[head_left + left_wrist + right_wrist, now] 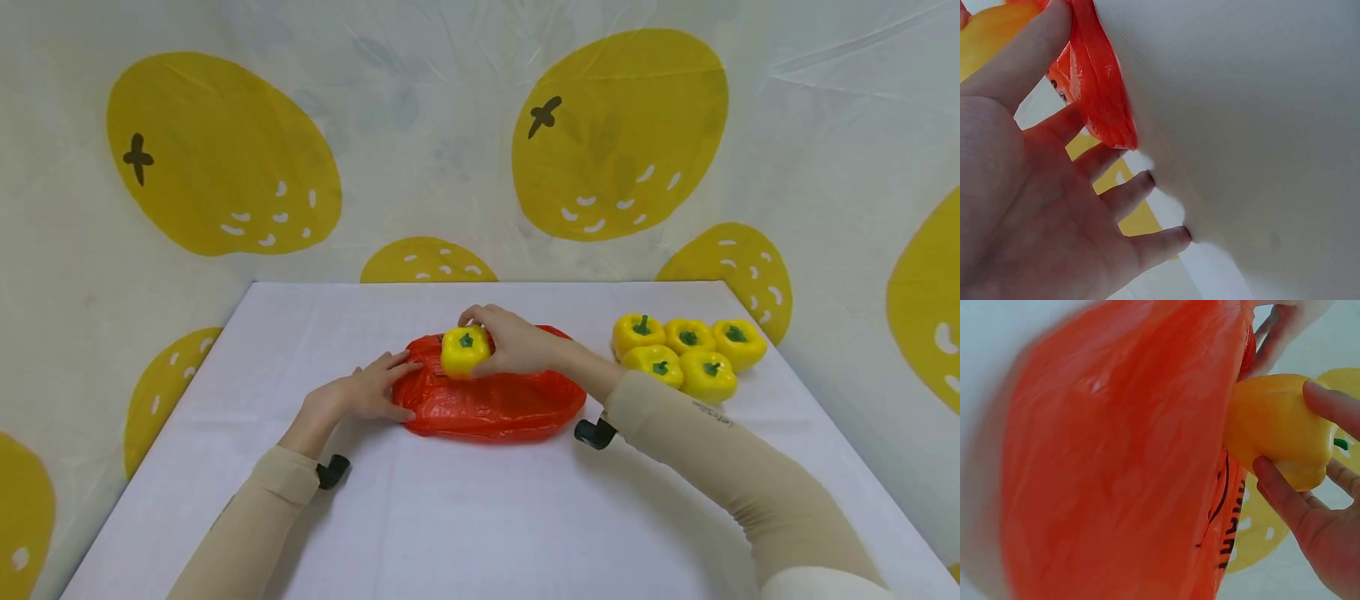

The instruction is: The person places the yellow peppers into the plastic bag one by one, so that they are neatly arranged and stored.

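Note:
My right hand (pixel 513 342) holds a yellow bell pepper (pixel 462 357) with its green stem up, fingers on the far side and thumb on the near side. Below it a red plastic bag (pixel 491 412) lies on its side, long way across the table. The right wrist view shows the pepper (pixel 1275 428) against the bag's printed edge, gripped between thumb and fingers. My left hand (pixel 371 390) rests at the bag's left end with its fingers spread. Seen from the left wrist, the bag's red edge (pixel 1100 94) lies by the thumb and forefinger.
Several more yellow bell peppers (pixel 690 337) stand grouped at the right of the white-covered table (pixel 465 517). Behind the table hangs a pale cloth (pixel 427 150) printed with large yellow fruit shapes.

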A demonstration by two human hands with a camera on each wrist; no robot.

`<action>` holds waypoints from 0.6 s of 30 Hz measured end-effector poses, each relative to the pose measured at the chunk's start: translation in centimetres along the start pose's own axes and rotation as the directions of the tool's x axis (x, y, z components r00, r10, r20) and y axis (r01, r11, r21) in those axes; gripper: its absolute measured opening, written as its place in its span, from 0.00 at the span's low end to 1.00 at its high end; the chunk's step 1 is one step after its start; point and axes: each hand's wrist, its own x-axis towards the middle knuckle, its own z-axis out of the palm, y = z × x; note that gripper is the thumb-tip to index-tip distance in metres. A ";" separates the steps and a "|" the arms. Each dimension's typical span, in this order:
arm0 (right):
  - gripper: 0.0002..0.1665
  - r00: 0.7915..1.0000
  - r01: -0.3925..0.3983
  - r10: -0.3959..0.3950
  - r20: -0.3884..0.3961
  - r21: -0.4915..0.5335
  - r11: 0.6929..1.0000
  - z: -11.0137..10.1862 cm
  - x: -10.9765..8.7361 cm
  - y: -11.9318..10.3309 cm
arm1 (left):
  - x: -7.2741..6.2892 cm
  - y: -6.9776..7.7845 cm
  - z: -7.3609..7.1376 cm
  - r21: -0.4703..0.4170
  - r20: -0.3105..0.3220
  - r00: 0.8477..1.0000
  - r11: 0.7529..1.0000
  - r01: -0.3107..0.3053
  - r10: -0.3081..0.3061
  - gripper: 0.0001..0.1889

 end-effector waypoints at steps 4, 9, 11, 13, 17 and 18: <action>0.41 1.000 0.004 -0.004 0.005 0.002 1.000 0.5 0.8 -0.2 | -0.1 -0.1 0.0 -0.007 -0.001 1.000 1.000 0.000 0.000 0.46; 0.41 1.000 -0.008 0.007 0.011 0.010 1.000 1.2 1.7 -0.2 | -0.2 -0.2 0.0 -0.024 -0.002 1.000 1.000 -0.007 0.007 0.46; 0.41 1.000 -0.011 0.010 0.014 0.007 1.000 1.4 2.0 -0.1 | -0.3 -0.2 0.0 -0.024 -0.001 1.000 1.000 -0.009 0.009 0.46; 0.41 1.000 -0.010 0.010 0.015 0.005 1.000 1.7 2.3 0.0 | -0.3 -0.2 0.0 -0.021 0.004 1.000 1.000 -0.005 0.005 0.46; 0.41 1.000 -0.014 0.014 0.000 -0.002 1.000 2.0 2.6 0.3 | -0.4 -0.2 -0.1 -0.028 0.005 1.000 1.000 -0.006 0.006 0.46; 0.42 1.000 -0.017 0.017 -0.004 -0.002 1.000 2.1 2.6 0.3 | -0.3 -0.2 -0.2 -0.028 0.004 1.000 1.000 -0.007 0.007 0.46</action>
